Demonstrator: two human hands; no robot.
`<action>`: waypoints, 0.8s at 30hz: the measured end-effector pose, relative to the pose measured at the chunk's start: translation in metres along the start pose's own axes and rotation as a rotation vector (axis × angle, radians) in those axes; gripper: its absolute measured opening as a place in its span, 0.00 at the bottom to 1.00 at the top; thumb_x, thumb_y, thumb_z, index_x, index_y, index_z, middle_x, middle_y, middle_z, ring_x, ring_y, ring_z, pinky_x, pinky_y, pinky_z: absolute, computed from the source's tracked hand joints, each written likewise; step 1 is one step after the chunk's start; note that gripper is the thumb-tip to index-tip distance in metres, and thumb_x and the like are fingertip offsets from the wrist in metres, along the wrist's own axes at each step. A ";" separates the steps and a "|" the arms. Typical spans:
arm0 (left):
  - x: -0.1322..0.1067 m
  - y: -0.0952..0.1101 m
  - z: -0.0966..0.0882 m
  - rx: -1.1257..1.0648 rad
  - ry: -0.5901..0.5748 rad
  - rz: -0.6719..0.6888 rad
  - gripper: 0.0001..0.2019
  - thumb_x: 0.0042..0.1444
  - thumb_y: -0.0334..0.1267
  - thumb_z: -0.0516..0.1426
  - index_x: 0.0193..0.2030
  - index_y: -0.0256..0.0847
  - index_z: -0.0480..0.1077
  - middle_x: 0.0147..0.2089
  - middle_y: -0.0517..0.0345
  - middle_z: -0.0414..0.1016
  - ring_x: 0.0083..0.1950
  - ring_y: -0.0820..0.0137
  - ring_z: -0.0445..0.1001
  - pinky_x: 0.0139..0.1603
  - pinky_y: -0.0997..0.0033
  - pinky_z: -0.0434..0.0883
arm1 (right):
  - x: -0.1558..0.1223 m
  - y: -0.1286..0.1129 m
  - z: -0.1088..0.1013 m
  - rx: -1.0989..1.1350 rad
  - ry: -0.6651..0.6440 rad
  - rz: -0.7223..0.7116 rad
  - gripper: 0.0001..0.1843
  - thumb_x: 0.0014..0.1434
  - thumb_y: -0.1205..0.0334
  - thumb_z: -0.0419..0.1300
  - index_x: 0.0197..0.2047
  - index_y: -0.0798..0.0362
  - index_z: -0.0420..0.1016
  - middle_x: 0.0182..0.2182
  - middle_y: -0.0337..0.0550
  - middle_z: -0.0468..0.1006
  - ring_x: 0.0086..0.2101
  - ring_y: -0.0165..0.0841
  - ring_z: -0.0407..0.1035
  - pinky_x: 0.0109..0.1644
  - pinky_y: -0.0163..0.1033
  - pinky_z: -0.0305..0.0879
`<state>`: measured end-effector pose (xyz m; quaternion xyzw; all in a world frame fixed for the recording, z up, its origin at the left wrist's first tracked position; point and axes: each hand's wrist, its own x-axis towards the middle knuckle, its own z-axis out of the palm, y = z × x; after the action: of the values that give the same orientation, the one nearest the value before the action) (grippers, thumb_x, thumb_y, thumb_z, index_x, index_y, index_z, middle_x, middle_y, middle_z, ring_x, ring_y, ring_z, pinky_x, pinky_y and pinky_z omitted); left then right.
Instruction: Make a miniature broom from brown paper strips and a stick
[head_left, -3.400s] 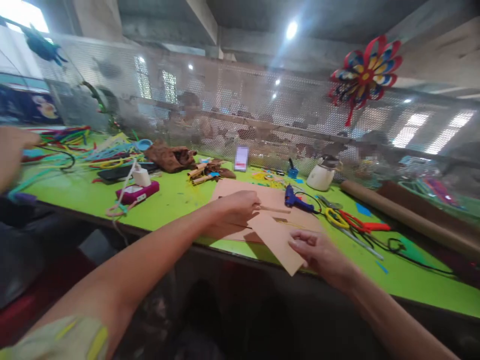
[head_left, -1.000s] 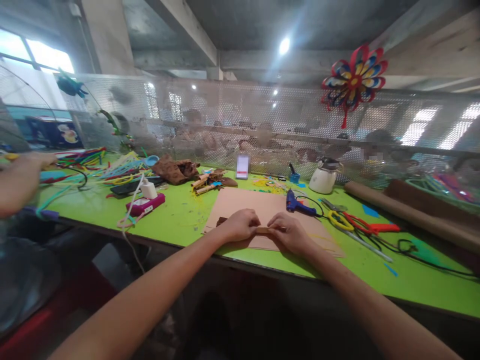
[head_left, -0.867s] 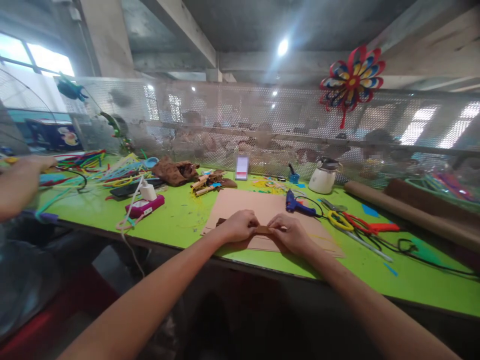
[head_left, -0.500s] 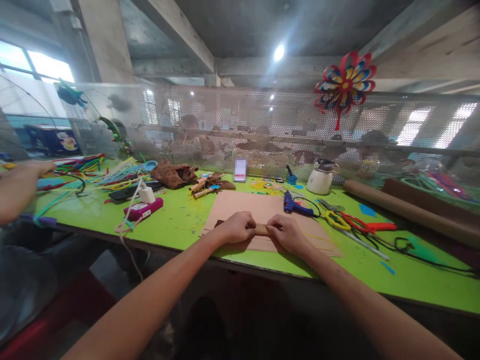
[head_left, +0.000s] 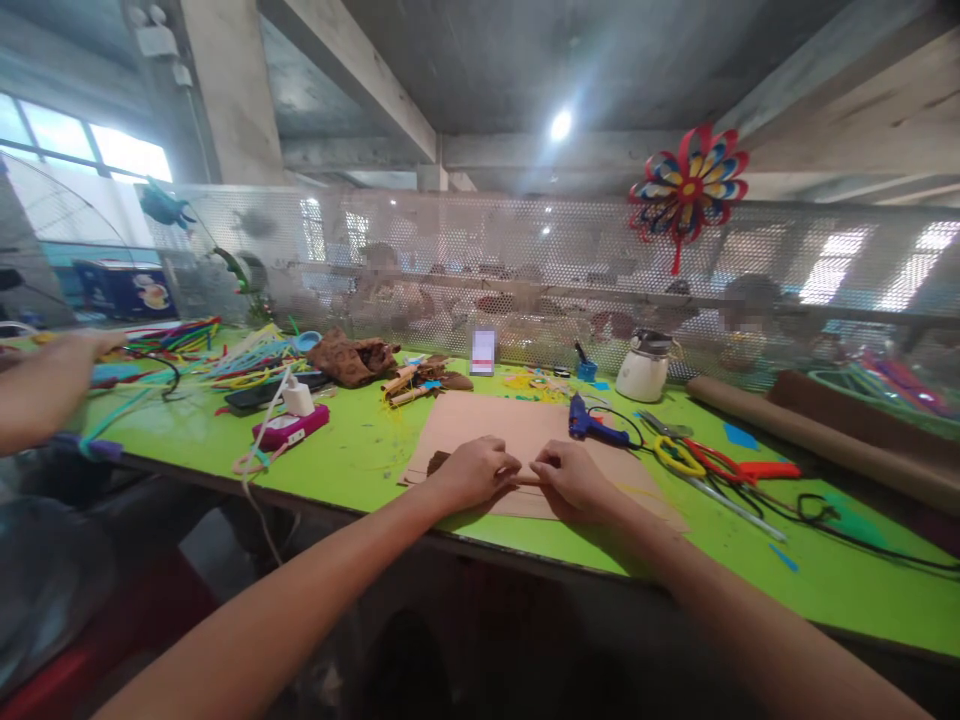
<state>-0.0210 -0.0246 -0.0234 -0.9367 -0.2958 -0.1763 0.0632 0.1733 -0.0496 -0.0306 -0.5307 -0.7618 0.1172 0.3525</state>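
Note:
My left hand [head_left: 474,471] and my right hand [head_left: 573,476] meet over a stack of tan paper sheets [head_left: 495,424] on the green table [head_left: 360,445]. Both hands are curled, with fingertips pinched on a small rolled tan paper strip [head_left: 526,479] held between them. A dark brown scrap [head_left: 436,462] lies just left of my left hand.
A blue glue gun [head_left: 589,423], yellow and red scissors [head_left: 694,460], a white kettle [head_left: 642,369] and brown paper rolls [head_left: 817,437] lie to the right. A phone [head_left: 483,351], pink power bank [head_left: 285,428], brown cloth [head_left: 349,357] and coloured strips [head_left: 225,355] lie left. Another person's arm [head_left: 37,385] reaches in at far left.
Earlier my hands held a loose tan sheet apart; they have come together on the rolled strip. In the last second the hands closed tighter, hiding more of the strip, and the view tilted up.

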 end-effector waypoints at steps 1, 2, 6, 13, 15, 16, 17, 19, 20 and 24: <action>0.000 0.000 0.001 0.026 0.000 0.003 0.14 0.61 0.43 0.50 0.36 0.42 0.75 0.32 0.53 0.70 0.36 0.68 0.69 0.39 0.71 0.63 | 0.002 -0.001 -0.001 0.005 -0.017 0.006 0.08 0.49 0.68 0.56 0.21 0.56 0.73 0.22 0.44 0.75 0.26 0.32 0.67 0.31 0.35 0.59; 0.000 0.000 0.003 0.046 0.006 0.005 0.14 0.60 0.44 0.50 0.36 0.42 0.75 0.32 0.54 0.69 0.36 0.68 0.69 0.38 0.71 0.63 | 0.003 -0.001 -0.001 0.010 -0.031 0.009 0.09 0.48 0.68 0.56 0.20 0.56 0.73 0.22 0.43 0.75 0.25 0.32 0.66 0.30 0.35 0.59; 0.000 0.001 0.008 0.063 0.044 0.005 0.13 0.60 0.42 0.52 0.32 0.40 0.75 0.32 0.54 0.69 0.36 0.68 0.68 0.38 0.71 0.62 | 0.002 0.006 -0.005 0.037 -0.040 0.010 0.08 0.48 0.67 0.55 0.25 0.56 0.76 0.26 0.45 0.78 0.28 0.33 0.69 0.32 0.35 0.61; -0.001 0.003 0.009 -0.050 0.069 -0.015 0.08 0.57 0.38 0.55 0.33 0.37 0.73 0.34 0.55 0.69 0.37 0.70 0.67 0.39 0.72 0.62 | -0.011 0.018 -0.021 0.037 0.046 -0.008 0.11 0.52 0.61 0.55 0.31 0.55 0.77 0.35 0.49 0.79 0.38 0.38 0.71 0.44 0.40 0.64; -0.001 0.005 0.007 -0.082 0.069 -0.032 0.06 0.57 0.36 0.55 0.33 0.36 0.71 0.35 0.55 0.69 0.37 0.70 0.67 0.39 0.73 0.62 | -0.014 0.014 -0.024 0.012 0.041 -0.074 0.11 0.53 0.61 0.55 0.32 0.54 0.78 0.36 0.48 0.78 0.39 0.38 0.70 0.43 0.40 0.64; -0.001 0.005 0.006 -0.092 0.067 -0.039 0.06 0.57 0.36 0.55 0.33 0.36 0.71 0.35 0.55 0.69 0.37 0.70 0.67 0.39 0.73 0.62 | -0.015 0.012 -0.025 -0.005 0.006 -0.113 0.11 0.54 0.60 0.55 0.33 0.54 0.78 0.35 0.48 0.78 0.37 0.38 0.70 0.42 0.40 0.64; -0.001 0.006 0.005 -0.100 0.064 -0.044 0.05 0.56 0.35 0.55 0.33 0.36 0.70 0.35 0.55 0.69 0.38 0.70 0.66 0.39 0.73 0.62 | -0.016 0.009 -0.025 -0.022 -0.045 -0.147 0.11 0.55 0.60 0.55 0.33 0.53 0.78 0.34 0.48 0.78 0.36 0.37 0.70 0.40 0.39 0.63; 0.000 0.008 0.003 -0.113 0.054 -0.053 0.05 0.56 0.35 0.56 0.33 0.36 0.69 0.35 0.55 0.69 0.38 0.69 0.66 0.39 0.73 0.62 | -0.017 0.005 -0.025 -0.054 -0.139 -0.191 0.11 0.57 0.60 0.54 0.33 0.52 0.78 0.32 0.47 0.78 0.33 0.36 0.69 0.37 0.38 0.62; 0.000 0.009 0.001 -0.122 0.047 -0.059 0.05 0.56 0.36 0.56 0.33 0.36 0.69 0.35 0.55 0.69 0.39 0.69 0.66 0.39 0.72 0.63 | -0.017 0.005 -0.025 -0.069 -0.170 -0.204 0.12 0.58 0.60 0.54 0.34 0.52 0.78 0.31 0.47 0.78 0.32 0.36 0.69 0.37 0.38 0.62; 0.001 0.009 0.000 -0.133 0.025 -0.073 0.08 0.57 0.39 0.55 0.35 0.35 0.71 0.35 0.54 0.69 0.39 0.69 0.67 0.40 0.71 0.63 | -0.015 0.009 -0.023 -0.135 -0.202 -0.233 0.12 0.60 0.60 0.52 0.36 0.54 0.76 0.33 0.48 0.76 0.33 0.36 0.67 0.38 0.39 0.61</action>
<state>-0.0148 -0.0317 -0.0231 -0.9252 -0.3166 -0.2093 -0.0019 0.1976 -0.0639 -0.0249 -0.4469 -0.8559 0.0767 0.2489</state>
